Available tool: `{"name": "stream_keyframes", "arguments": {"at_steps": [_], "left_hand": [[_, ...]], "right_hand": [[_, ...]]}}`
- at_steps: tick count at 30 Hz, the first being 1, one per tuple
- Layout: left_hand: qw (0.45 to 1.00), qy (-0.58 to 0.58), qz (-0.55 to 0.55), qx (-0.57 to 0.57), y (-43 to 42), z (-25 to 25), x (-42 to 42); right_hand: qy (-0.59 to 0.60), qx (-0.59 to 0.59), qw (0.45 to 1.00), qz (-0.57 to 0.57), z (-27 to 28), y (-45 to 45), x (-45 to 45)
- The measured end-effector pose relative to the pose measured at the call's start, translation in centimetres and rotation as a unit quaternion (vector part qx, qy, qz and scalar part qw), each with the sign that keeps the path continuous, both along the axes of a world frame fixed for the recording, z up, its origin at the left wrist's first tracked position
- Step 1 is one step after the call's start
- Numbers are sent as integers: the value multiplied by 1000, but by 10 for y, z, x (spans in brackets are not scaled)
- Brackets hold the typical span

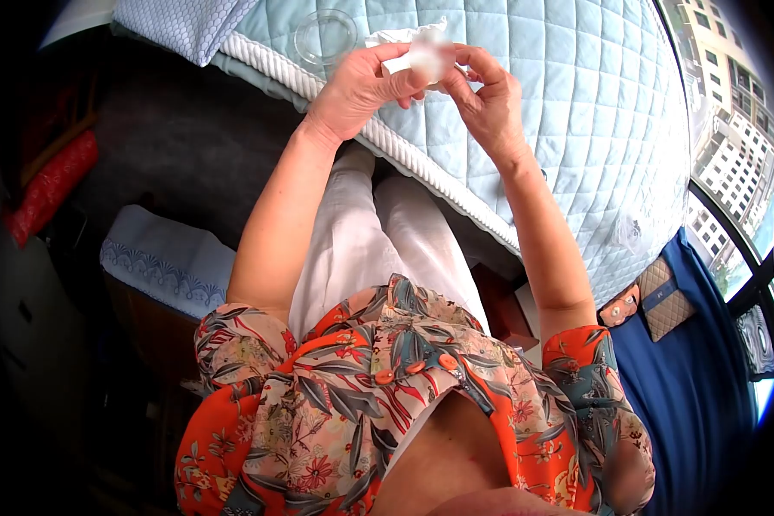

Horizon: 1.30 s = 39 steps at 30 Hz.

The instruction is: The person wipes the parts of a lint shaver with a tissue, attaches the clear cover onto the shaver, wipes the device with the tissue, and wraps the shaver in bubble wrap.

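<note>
Both hands are raised over the light blue quilted cover (576,112) and meet around a small white piece (396,65), partly hidden by a blurred patch. My left hand (359,89) pinches it from the left, thumb on top and fingers curled beneath. From the right, my right hand (493,99) has its thumb and fingers closed at its other side. Crumpled white paper (404,34) shows just behind the fingers. Beside my left hand, a round clear plastic lid or dish (325,37) lies on the cover.
Folded patterned cloth (185,26) lies at the upper left corner. A clear plastic bag (633,230) rests on the cover at the right. Beyond are a brown quilted pouch (667,301), blue fabric (697,370) and a window. A cloth-covered seat (168,262) stands at the left.
</note>
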State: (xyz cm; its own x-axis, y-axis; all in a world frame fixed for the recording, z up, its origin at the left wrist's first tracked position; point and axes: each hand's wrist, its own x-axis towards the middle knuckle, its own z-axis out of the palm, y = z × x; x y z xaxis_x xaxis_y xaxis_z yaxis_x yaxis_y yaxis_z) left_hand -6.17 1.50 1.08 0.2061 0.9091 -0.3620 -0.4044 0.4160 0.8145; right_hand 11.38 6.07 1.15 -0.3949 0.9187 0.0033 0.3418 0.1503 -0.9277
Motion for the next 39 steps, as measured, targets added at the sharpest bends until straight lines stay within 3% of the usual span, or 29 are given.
{"name": "stream_keyframes", "arguments": {"at_steps": [10, 14, 23, 26, 30, 31, 34, 37, 39], "left_hand": [[999, 43, 6, -13, -1, -5, 7], [999, 23, 23, -11, -3, -3, 11], [993, -26, 80, -86, -1, -4, 12], [990, -41, 90, -101, 0, -5, 11], [982, -164, 57, -70, -1, -3, 2], [976, -203, 47, -58, 0, -2, 2], [979, -152, 90, -101, -2, 13, 11], [991, -95, 48, -82, -6, 3, 15], [995, -59, 59, -45, -7, 1, 20]], "right_hand": [[149, -270, 946, -102, 4, 17, 1], [129, -308, 937, -102, -1, 20, -2], [180, -140, 971, -65, -6, 13, -2], [66, 1, 998, 10, 10, 8, -1], [-50, 177, 977, 106, 12, 1, 2], [-56, 184, 975, 110, 11, 0, 4], [-85, 190, 971, 117, 13, -6, 7], [-16, 56, 993, 106, 14, -7, 14], [17, -60, 997, 38, 11, -6, 14]]}}
